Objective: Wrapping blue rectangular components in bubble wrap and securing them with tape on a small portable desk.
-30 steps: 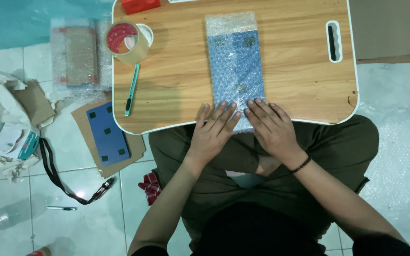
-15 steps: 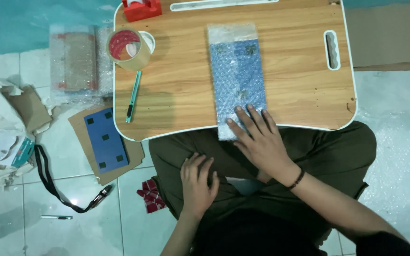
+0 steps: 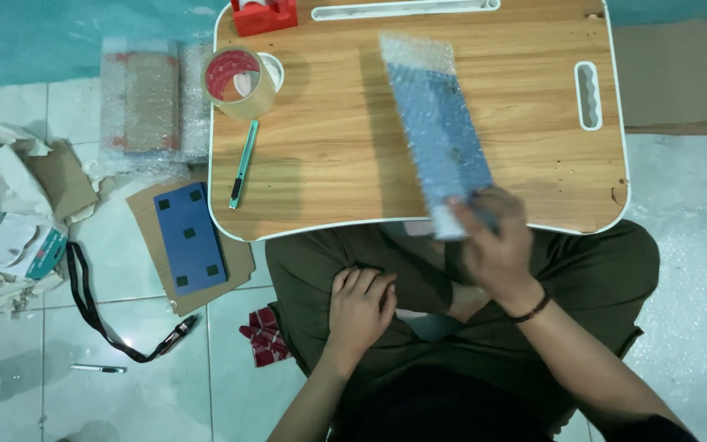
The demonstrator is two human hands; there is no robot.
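Right hand (image 3: 497,245) has the near end of the bubble-wrapped parcel (image 3: 439,139), fingers curled over and pinching its lower edge right at the front rim of the wooden lap table (image 3: 329,164); motion blur there, so exact finger placement is hard to read. Parcel runs away from that hand: long axis goes from the near edge up toward the far side of the table, tilted a bit so the far end leans left. It looks lifted or skewed rather than lying square, can't tell for sure. Left hand (image 3: 360,307) is off the table, resting loosely curled on the lap, holding nothing, so the right is clearly the nearer one. Parcel is flat, oblong, blue under clear bubble film, soft and dimpled, likely slippery. Table top is smooth wood-grain with a white rim, a slot along the far edge and a handle cutout at right. On its left part: roll of tape (image 3: 240,82), a thin green cutter (image 3: 242,168), and a red tape dispenser (image 3: 263,15) at the far edge. On the tiled floor to the left, a blue flat board (image 3: 190,237) on cardboard and a black strap (image 3: 96,307).
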